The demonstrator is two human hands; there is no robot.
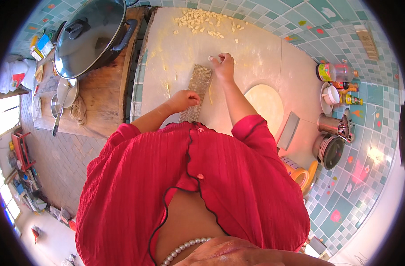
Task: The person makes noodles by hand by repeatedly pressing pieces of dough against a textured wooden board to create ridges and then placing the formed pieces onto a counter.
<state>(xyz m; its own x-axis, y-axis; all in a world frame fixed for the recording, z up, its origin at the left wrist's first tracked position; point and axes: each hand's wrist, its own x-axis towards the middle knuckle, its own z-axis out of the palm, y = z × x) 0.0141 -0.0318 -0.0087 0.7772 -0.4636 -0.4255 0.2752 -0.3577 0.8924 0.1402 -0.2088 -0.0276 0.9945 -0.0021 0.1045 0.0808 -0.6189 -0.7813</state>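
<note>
My right hand [225,67] is over the worktop beyond the top end of a narrow ridged mat [199,79]. A small pale dough piece [210,58] shows at its thumb tip; whether it is gripped is unclear. Above the mat's lower part, my left hand [184,100] has its fingers curled, hiding anything inside them. A thin yellowish dough strip [210,93] lies along the mat's right side. Many small dough pieces [197,20] are scattered at the worktop's far edge. Right of my right forearm rests a round flat disc [265,103], pale and partly hidden by my sleeve.
A cleaver [289,131] lies on the worktop [255,50], right of the disc. Along the tiled wall stand bottles [335,72], cups [331,95], a metal utensil holder [329,123] and an orange container [299,174]. A lidded pot [89,38] and bowls [68,91] occupy the left wooden table [102,99].
</note>
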